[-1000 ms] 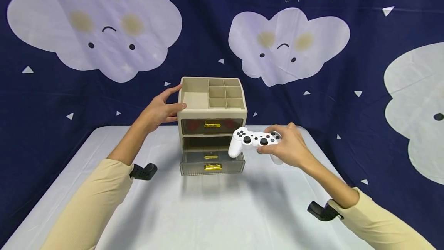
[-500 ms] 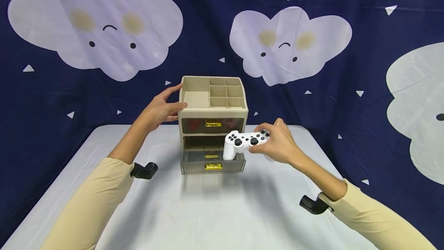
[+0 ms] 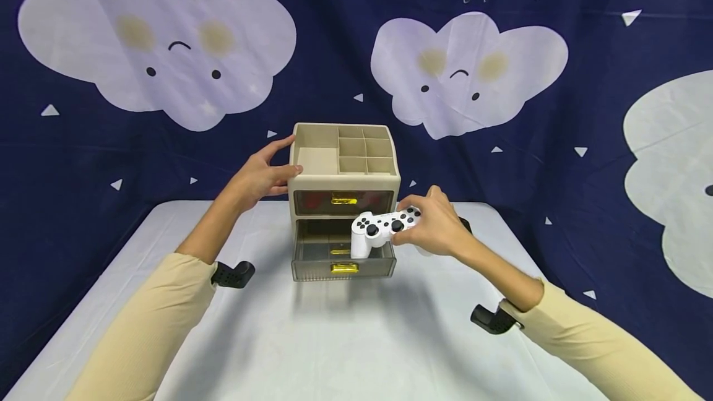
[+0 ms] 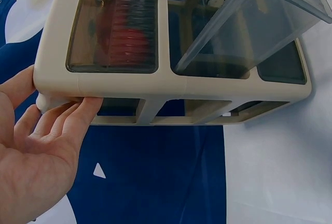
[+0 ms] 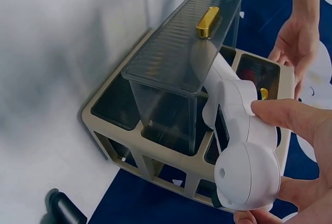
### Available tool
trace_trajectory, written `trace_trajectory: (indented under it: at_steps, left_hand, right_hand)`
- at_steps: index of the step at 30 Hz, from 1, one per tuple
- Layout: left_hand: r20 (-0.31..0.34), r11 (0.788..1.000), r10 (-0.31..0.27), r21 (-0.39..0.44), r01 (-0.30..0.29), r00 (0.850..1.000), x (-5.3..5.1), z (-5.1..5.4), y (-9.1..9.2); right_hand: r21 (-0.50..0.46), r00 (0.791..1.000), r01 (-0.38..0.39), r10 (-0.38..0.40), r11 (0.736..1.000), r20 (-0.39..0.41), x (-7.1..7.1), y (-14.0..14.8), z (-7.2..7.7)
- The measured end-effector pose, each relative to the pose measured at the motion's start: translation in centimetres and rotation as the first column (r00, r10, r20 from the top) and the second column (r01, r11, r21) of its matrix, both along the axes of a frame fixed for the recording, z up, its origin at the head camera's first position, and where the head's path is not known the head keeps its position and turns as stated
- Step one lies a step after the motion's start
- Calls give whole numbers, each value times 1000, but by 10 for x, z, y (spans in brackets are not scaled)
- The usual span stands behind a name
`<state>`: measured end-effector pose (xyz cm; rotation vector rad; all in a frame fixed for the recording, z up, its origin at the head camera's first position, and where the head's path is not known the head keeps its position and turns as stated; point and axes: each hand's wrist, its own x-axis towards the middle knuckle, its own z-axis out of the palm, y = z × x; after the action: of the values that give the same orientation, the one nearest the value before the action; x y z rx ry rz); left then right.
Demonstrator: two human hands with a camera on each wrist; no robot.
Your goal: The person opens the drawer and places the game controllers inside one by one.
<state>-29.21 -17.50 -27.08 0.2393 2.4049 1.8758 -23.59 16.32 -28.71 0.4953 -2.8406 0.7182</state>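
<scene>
A cream cabinet (image 3: pixel 345 183) with a divided top stands on the table. One clear drawer (image 3: pixel 312 270) is pulled out; the closed one above shows red items inside. My left hand (image 3: pixel 256 179) grips the cabinet's upper left side, thumb on the top rim; the left wrist view shows its fingers (image 4: pixel 67 117) against the cabinet wall (image 4: pixel 124 85). With fingers and thumb my right hand (image 3: pixel 437 221) pinches the right part of a white game controller (image 3: pixel 361 243), whose left grip hangs over the open drawer. In the right wrist view the controller (image 5: pixel 244 115) partly lies behind the drawer (image 5: pixel 176 42).
A white-covered table (image 3: pixel 334 351) extends in front of the cabinet. Behind it hangs a dark blue cloth (image 3: pixel 334 67) with clouds and triangles. A black wrist device (image 3: pixel 233 274) sits by the left sleeve, another (image 3: pixel 492 319) by the right. A small black object shows behind the right hand.
My right hand has moved left with the controller, bringing its left grip from the drawer's right edge to over the drawer. My left hand keeps its grip on the cabinet.
</scene>
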Motion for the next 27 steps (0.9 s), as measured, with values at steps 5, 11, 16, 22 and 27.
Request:
trace_trajectory:
  at_steps: [5,11,16,22,27]
  left_hand:
    - [-7,1000,-1,-4,0,1000,0,0,1]
    - [-4,1000,6,-18,-6,1000,1,0,1]
    - [1,1000,12,-19,-12,1000,1,-1,1]
    - [3,1000,10,-17,-10,1000,1,-1,1]
    - [7,1000,10,-13,-10,1000,1,-1,1]
  right_hand:
    - [11,1000,5,-5,1000,14,0,0,2]
    - [24,1000,6,-7,1000,14,0,0,2]
    - [21,1000,8,-8,1000,11,2,1,2]
    - [24,1000,6,-7,1000,14,2,3,2]
    - [34,1000,4,-4,999,11,2,4,2]
